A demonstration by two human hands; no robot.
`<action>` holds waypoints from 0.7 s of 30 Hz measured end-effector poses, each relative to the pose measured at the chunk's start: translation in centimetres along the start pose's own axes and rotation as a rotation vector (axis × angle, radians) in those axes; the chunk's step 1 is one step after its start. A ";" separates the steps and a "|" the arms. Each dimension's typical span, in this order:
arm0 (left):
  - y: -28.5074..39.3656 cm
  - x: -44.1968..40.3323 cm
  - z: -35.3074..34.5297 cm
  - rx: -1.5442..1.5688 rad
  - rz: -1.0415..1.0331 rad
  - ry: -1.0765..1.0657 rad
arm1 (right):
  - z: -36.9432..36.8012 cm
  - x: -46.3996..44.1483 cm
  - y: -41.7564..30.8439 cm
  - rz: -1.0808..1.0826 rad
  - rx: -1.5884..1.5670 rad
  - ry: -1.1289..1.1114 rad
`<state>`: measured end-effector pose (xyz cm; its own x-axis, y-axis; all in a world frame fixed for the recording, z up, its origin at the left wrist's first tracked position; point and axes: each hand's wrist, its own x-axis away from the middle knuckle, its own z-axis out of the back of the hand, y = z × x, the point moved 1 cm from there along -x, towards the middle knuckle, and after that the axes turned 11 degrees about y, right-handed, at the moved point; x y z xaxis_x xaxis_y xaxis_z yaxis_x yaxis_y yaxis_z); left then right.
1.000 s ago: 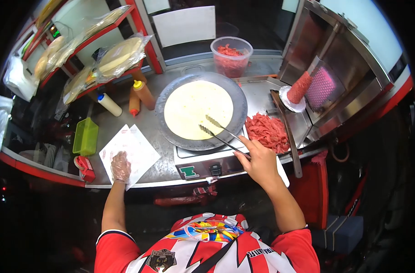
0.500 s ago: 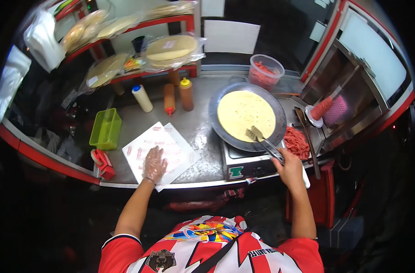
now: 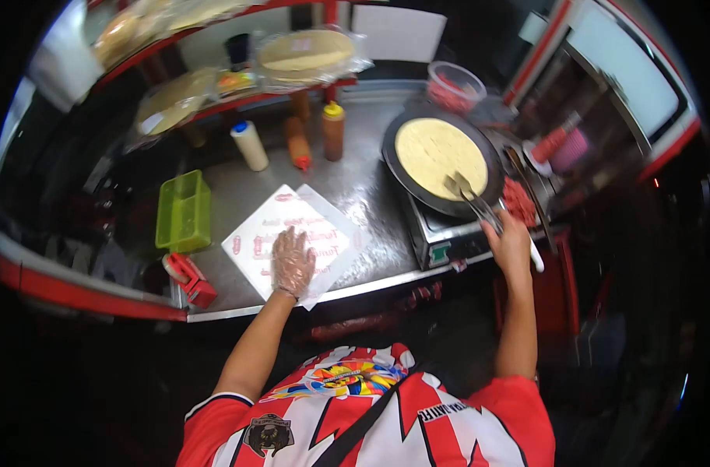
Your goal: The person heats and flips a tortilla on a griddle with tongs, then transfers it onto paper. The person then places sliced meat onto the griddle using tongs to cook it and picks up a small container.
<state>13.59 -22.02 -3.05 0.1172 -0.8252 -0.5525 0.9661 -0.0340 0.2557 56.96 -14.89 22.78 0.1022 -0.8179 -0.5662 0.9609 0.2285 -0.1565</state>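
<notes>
Tray: left of paper, apart; | Left hand (image 3: 293, 263): gloved, wide, palm down on paper (image 3: 250, 243), likely pinning it flat; | Flatbread (image 3: 439, 149): flat on pan (image 3: 402, 173), likely for even heat; | Tongs (image 3: 480, 206): tips at flatbread, length apparently sparing fingers; | Right hand (image 3: 513, 243): closed round tongs; | Meat (image 3: 518, 201): beside pan, within reach.

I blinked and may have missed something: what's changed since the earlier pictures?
The tongs have narrowed over the flatbread; the left hand has shifted slightly right on the paper. The view swung left. Nothing was grasped or released: the right hand still holds the tongs, and the flatbread stays on the pan.
</notes>
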 end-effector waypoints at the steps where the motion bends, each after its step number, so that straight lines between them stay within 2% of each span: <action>1: 0.4 -0.4 0.8 0.014 0.023 -0.030 | -0.1 0.2 -0.4 -0.045 -0.027 0.050; 3: 0.3 -0.4 0.9 0.027 0.073 -0.107 | -0.3 0.6 -1.8 -0.124 -0.103 0.108; 4: 0.4 -0.6 1.0 0.044 0.101 -0.128 | -0.4 1.0 -2.5 -0.135 -0.094 0.034; 6: 0.3 -0.4 0.6 0.031 0.050 -0.093 | -1.3 1.5 -2.9 -0.066 -0.056 0.052; 9: -0.3 0.1 0.3 0.022 0.034 -0.076 | -0.9 1.4 -4.3 -0.199 -0.104 0.111; 13: -0.2 0.1 0.2 0.026 0.036 -0.083 | -1.9 2.0 -4.6 -0.142 -0.010 -0.013; 16: -0.3 0.2 0.2 0.035 0.019 -0.045 | -1.5 1.6 -4.9 -0.106 0.000 -0.001; 21: -0.2 0.1 0.3 0.021 0.035 -0.103 | -1.3 0.8 -5.3 -0.145 -0.036 0.042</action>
<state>13.32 -22.23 -2.96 0.1253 -0.8796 -0.4590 0.9569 -0.0151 0.2901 51.64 -16.13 22.10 -0.0485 -0.8208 -0.5691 0.9549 0.1289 -0.2673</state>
